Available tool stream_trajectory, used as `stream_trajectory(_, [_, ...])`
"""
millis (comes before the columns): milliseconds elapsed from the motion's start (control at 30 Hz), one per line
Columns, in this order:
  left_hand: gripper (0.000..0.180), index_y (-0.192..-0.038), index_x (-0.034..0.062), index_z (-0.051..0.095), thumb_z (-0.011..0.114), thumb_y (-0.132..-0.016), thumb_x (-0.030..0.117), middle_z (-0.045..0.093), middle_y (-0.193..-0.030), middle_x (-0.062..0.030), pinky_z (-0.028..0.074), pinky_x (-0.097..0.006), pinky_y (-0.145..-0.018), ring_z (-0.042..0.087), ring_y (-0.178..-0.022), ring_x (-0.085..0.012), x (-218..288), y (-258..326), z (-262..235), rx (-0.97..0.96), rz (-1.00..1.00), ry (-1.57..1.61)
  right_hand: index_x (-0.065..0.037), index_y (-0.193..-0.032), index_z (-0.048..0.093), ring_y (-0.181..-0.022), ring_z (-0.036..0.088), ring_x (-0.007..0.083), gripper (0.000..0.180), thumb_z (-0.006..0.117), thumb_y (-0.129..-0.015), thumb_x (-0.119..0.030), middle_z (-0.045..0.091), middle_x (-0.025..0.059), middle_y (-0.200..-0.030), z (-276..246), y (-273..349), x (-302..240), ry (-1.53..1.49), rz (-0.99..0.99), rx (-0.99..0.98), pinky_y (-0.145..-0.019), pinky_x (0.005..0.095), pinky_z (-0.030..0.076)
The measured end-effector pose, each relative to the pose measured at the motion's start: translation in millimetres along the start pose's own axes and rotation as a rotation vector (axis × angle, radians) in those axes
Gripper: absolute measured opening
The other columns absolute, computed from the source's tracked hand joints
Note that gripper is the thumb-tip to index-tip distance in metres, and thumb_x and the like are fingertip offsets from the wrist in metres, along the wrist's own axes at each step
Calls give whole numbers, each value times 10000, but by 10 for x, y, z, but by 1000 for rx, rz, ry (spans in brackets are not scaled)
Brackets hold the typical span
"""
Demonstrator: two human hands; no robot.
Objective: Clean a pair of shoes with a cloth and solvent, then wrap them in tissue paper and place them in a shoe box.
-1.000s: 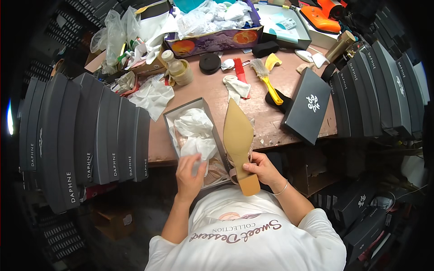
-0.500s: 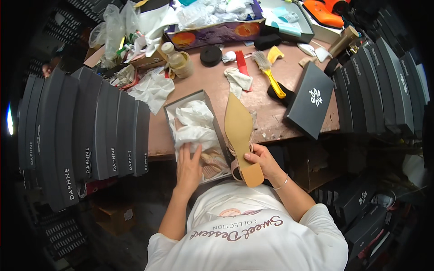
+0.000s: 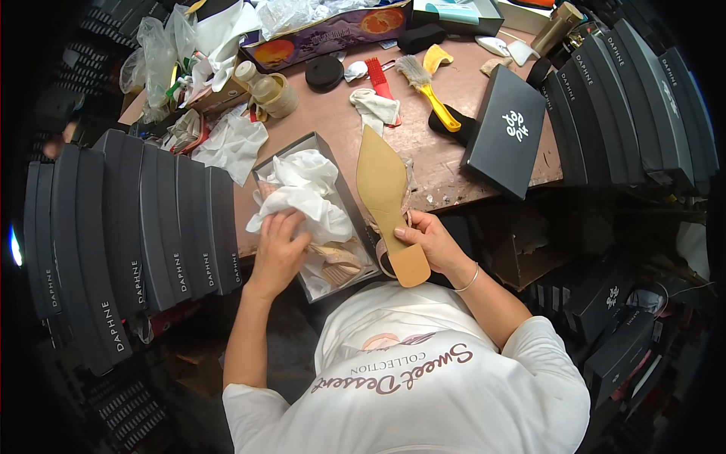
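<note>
Head view: right hand (image 3: pixel 437 244) pinches a sandal (image 3: pixel 380 178); left hand (image 3: pixel 278 253) pinches thin tissue (image 3: pixel 311 216) in a shoebox (image 3: pixel 311 143), where hard tugging could tear it.

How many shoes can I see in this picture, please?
2. One shoe is in the right hand, sole facing up; a second shoe lies partly under white paper in the open box. The stacked boxes may hide more.
</note>
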State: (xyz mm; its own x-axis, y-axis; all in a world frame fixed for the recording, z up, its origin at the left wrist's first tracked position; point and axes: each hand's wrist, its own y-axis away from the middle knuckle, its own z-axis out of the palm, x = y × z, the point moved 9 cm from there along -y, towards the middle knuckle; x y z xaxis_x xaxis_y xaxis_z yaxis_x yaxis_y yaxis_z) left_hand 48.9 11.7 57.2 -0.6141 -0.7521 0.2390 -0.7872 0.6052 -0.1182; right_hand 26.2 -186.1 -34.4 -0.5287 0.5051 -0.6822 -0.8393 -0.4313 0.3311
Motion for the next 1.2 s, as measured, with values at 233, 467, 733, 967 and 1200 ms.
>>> stream_trajectory(233, [301, -841, 42, 573, 736, -590, 6, 582, -874, -86, 440, -378, -858, 568, -960, -297, -132, -27, -463, 80, -108, 456, 8, -1089, 585, -814, 644, 136, 225, 592, -917, -138, 661, 72, -932, 63, -61, -3, -2, 12, -18, -754, 285, 533])
stream_trajectory(467, [190, -937, 34, 540, 688, -828, 84, 586, -849, -20, 464, -216, -633, 551, -678, -79, -464, 168, -51, 297, -574, 1375, 20, -1119, 572, -809, 653, 137, 261, 608, -901, -120, 655, 78, -963, 261, -127, 18, 30, 34, -36, -730, 278, 550])
stream_trajectory(733, [171, -1027, 59, 520, 522, -949, 211, 621, -907, -62, 534, -261, -666, 631, -763, -121, -498, 119, 295, 511, -748, 2033, 26, -1115, 596, -830, 634, 108, 258, 600, -887, -95, 664, 61, -969, 358, -109, 149, 149, 81, -105, -768, 260, 523])
stream_trajectory(967, [162, -977, 82, 516, 514, -968, 244, 616, -868, -26, 526, -232, -619, 620, -717, -88, -475, 217, 331, 607, -780, 2011, 32, -1076, 630, -860, 635, 114, 277, 645, -835, -104, 679, 67, -968, 459, 101, 263, 196, 203, -196, -796, 258, 508])
stream_trajectory(1200, [144, -943, 90, 506, 500, -980, 229, 607, -847, -15, 508, -210, -577, 603, -680, -60, -416, 169, 271, 544, -725, 1974, 36, -1100, 635, -918, 625, 122, 314, 651, -822, -109, 676, 78, -1015, 433, 129, 290, 234, 181, -239, -835, 271, 495])
